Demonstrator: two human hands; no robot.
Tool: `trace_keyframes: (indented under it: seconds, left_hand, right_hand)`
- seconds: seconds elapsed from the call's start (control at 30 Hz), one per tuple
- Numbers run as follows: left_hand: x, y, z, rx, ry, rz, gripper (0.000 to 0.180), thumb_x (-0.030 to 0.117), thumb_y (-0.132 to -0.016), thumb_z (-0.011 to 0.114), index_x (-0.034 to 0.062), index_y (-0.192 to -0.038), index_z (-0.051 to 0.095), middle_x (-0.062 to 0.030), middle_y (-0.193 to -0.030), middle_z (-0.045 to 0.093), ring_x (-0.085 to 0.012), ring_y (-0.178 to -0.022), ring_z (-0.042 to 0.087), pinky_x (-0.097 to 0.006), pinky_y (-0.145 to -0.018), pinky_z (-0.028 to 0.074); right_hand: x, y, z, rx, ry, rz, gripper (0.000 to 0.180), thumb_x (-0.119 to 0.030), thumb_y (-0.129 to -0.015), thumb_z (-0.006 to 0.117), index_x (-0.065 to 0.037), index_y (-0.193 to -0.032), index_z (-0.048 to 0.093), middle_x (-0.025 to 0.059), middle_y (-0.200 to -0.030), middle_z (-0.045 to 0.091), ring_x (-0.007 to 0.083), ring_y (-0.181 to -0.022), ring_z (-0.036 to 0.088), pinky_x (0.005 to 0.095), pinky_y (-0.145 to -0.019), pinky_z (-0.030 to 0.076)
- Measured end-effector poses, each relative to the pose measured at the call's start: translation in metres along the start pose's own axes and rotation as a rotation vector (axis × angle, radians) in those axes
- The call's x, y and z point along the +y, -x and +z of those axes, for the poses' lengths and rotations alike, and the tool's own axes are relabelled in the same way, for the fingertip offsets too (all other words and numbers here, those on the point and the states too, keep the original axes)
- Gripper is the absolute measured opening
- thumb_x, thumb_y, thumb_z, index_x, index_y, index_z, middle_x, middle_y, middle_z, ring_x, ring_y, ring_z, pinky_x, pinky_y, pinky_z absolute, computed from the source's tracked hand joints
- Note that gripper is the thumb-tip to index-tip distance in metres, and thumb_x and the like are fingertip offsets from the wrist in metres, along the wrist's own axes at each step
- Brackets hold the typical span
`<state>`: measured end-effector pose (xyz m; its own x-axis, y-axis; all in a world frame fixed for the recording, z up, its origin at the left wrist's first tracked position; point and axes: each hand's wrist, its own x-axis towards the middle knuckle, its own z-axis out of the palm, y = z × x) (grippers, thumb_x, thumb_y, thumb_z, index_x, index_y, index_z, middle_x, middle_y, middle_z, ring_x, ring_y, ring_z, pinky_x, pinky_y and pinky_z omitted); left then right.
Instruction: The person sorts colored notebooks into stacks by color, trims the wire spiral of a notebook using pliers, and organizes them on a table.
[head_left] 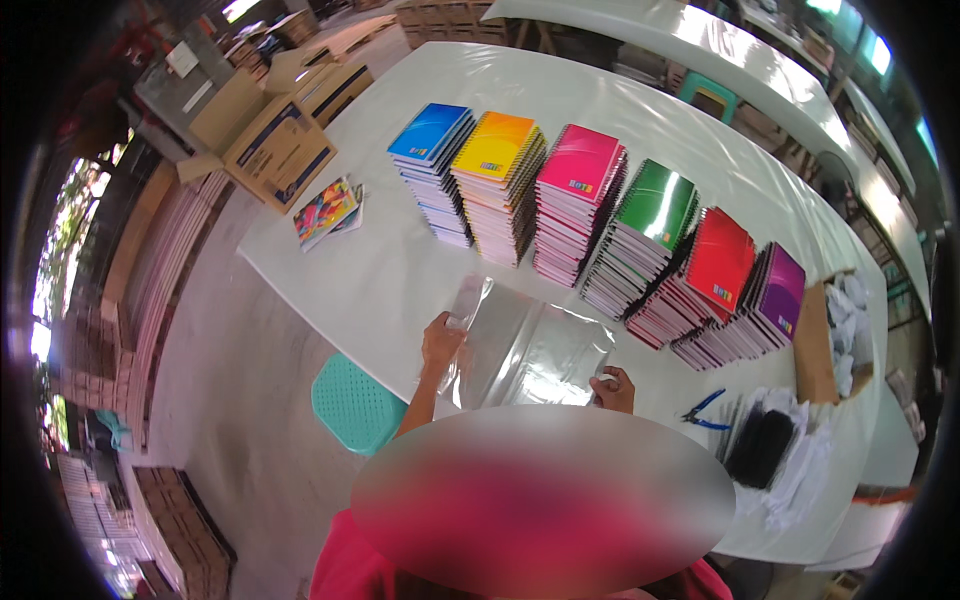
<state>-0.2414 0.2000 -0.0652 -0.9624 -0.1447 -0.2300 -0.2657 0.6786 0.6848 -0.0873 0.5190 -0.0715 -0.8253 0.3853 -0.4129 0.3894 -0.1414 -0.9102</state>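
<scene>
A clear plastic sheet or bag (pixel 530 340) is spread on the white table in front of me, glossy with reflections. My left hand (pixel 442 343) is closed on its left edge. The lower right corner is pinched in my right hand (pixel 613 388), fingers curled. Beyond the plastic, spiral notebooks stand in tall stacks by colour: blue (pixel 432 133), yellow (pixel 497 147), pink (pixel 580 162), green (pixel 656 203), red (pixel 720 260) and purple (pixel 780 290). The notebooks are apart from both hands.
Blue-handled pliers (pixel 708 410) lie right of me, beside a black bundle (pixel 762 448) on white wrapping. An open carton (pixel 815 345) holds crumpled white paper. Colourful booklets (pixel 327 212) lie at the table's left. A green stool (pixel 355 405) and cardboard boxes (pixel 280 150) stand off the left edge.
</scene>
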Motion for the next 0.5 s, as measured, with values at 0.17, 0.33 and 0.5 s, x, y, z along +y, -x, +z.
trace_keyframes:
  seconds: [0.17,0.33,0.5]
  left_hand:
    - [0.009,0.010,0.008,0.122,-0.090,0.016,0.047,0.020,-0.073,0.063,0.0073,-0.118,0.056,-0.0168,-0.100,0.065,-0.0360,-0.096,0.062,-0.044,-0.080,0.049]
    - [0.011,0.007,0.019,0.112,-0.172,-0.001,0.045,0.017,-0.074,0.060,0.0060,-0.117,0.053,-0.0179,-0.104,0.063,-0.0374,-0.097,0.060,-0.046,-0.081,0.048]
    - [0.010,0.008,0.021,0.170,-0.141,0.071,0.049,0.014,-0.073,0.060,0.0104,-0.120,0.047,-0.0172,-0.110,0.061,-0.0372,-0.100,0.058,-0.047,-0.083,0.047]
  right_hand:
    - [-0.006,-0.002,-0.008,-0.143,0.035,0.001,0.035,-0.008,-0.081,0.069,0.005,-0.108,0.053,0.0056,-0.066,0.060,0.0104,-0.057,0.057,0.0236,-0.052,0.048]
    - [-0.007,-0.009,-0.014,-0.225,0.045,-0.005,0.039,-0.010,-0.083,0.068,0.006,-0.113,0.049,0.0009,-0.064,0.054,0.0068,-0.056,0.052,0.0219,-0.051,0.048]
    - [-0.004,-0.007,-0.008,-0.135,0.208,-0.111,0.038,-0.009,-0.083,0.067,0.004,-0.114,0.048,0.0026,-0.062,0.054,0.0093,-0.053,0.052,0.0239,-0.048,0.045]
